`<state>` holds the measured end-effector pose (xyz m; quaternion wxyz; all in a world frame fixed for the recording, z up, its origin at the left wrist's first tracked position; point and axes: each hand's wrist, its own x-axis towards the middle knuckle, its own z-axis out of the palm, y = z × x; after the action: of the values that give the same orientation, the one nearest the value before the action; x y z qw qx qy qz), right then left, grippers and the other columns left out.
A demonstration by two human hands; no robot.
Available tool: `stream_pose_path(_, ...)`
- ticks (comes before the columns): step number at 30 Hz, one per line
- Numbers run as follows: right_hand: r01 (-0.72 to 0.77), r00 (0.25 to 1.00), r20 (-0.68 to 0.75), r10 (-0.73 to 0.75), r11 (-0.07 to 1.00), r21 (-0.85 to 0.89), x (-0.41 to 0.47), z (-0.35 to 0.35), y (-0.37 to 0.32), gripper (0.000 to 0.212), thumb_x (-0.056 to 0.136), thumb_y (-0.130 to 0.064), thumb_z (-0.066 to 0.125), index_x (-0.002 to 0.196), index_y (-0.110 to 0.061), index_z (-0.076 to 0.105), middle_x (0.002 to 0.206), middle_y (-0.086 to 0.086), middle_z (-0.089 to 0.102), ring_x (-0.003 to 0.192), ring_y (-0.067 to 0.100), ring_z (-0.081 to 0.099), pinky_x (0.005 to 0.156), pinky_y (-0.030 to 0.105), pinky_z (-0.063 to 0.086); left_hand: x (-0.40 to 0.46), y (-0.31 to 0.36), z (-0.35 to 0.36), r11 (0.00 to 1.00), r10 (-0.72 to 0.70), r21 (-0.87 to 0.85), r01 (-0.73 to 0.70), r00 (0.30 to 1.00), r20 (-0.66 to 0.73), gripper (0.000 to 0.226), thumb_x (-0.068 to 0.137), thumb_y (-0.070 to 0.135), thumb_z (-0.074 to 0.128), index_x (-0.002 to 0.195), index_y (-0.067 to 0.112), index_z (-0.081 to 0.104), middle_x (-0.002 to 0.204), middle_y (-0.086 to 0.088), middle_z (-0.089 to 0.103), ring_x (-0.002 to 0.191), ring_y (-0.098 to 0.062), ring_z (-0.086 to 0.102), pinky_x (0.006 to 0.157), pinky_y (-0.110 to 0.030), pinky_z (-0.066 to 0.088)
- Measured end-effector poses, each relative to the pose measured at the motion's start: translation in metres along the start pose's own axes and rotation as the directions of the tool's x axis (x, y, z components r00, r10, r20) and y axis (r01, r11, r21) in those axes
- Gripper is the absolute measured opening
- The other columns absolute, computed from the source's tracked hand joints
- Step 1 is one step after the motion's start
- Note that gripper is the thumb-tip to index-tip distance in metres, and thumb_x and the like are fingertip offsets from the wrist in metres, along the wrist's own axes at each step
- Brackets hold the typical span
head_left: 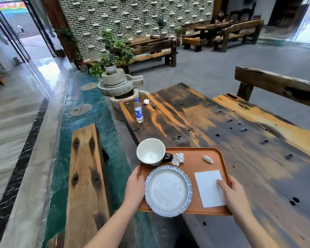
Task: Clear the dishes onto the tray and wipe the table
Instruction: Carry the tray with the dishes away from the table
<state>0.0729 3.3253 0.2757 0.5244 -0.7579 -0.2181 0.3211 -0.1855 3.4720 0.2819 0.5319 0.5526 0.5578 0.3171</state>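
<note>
An orange tray (197, 154) sits at the near left edge of the dark wooden table (213, 122). My left hand (135, 185) grips its left rim and my right hand (233, 192) grips its right rim, thumb resting on a flat white napkin (208, 183). On the tray are a white mug (150, 152) with a dark handle, a blue-rimmed plate (168, 190), a crumpled tissue (178, 158) and a smaller crumpled scrap (208, 159). A plastic water bottle (138, 110) and another crumpled tissue (146, 101) stand at the table's far left corner.
A wooden bench (86, 176) runs along the table's left, and a backed bench (276, 111) along its right. A stone mill (118, 85) with potted plants stands beyond the far corner. A green water channel (89, 115) lies left of the bench.
</note>
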Motion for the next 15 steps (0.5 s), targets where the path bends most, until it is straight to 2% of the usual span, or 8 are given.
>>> stream_pose_path(3,-0.009,0.999,-0.034,0.010,1.000,0.022,0.047,0.006,-0.008,0.014,0.100,-0.025,0.055,0.112,-0.022,0.062,0.100,-0.001,0.072,0.086,0.021,0.070,0.066,0.036,0.056,0.056,0.022,0.026,1.000,0.011,0.025,-0.011,0.999,0.031,0.025,0.103,0.040,0.052,0.123,0.045,0.067,0.114,0.021,0.074,0.108,-0.009,0.070,0.098,-0.045,0.058)
stream_pose_path(5,-0.024,0.997,-0.069,0.027,0.999,0.043,0.078,0.011,-0.011,0.017,0.100,-0.030,0.055,0.116,-0.024,0.059,0.103,-0.003,0.071,0.089,0.021,0.071,0.072,0.043,0.061,0.092,0.039,0.043,0.999,0.015,0.035,-0.017,0.998,0.061,0.026,0.104,0.039,0.051,0.124,0.045,0.066,0.116,0.020,0.073,0.110,-0.009,0.069,0.100,-0.044,0.056)
stream_pose_path(9,-0.084,0.983,-0.156,0.092,0.995,0.061,0.122,0.016,-0.010,0.024,0.099,-0.036,0.057,0.121,-0.025,0.056,0.110,-0.005,0.069,0.095,0.019,0.070,0.082,0.050,0.061,0.157,0.055,0.078,0.990,0.037,0.127,-0.053,0.991,0.128,0.034,0.105,0.039,0.048,0.137,0.040,0.060,0.130,0.018,0.068,0.121,-0.012,0.064,0.106,-0.048,0.052)
stream_pose_path(13,-0.164,0.953,-0.252,0.171,0.985,0.048,0.135,0.016,0.001,0.029,0.099,-0.036,0.057,0.125,-0.024,0.053,0.113,-0.005,0.067,0.097,0.015,0.067,0.075,0.034,0.056,0.206,0.059,0.110,0.965,0.067,0.228,-0.128,0.964,0.257,0.035,0.107,0.041,0.047,0.139,0.035,0.060,0.131,0.016,0.068,0.122,-0.011,0.063,0.106,-0.047,0.052)
stream_pose_path(15,-0.242,0.931,-0.274,0.241,0.970,0.030,0.137,0.018,0.011,0.038,0.098,-0.040,0.058,0.132,-0.027,0.048,0.117,-0.008,0.063,0.101,0.014,0.065,0.076,0.031,0.055,0.231,0.057,0.128,0.952,0.057,0.264,-0.155,0.937,0.344,0.038,0.109,0.034,0.045,0.145,0.030,0.056,0.136,0.014,0.064,0.125,-0.011,0.059,0.109,-0.041,0.049)
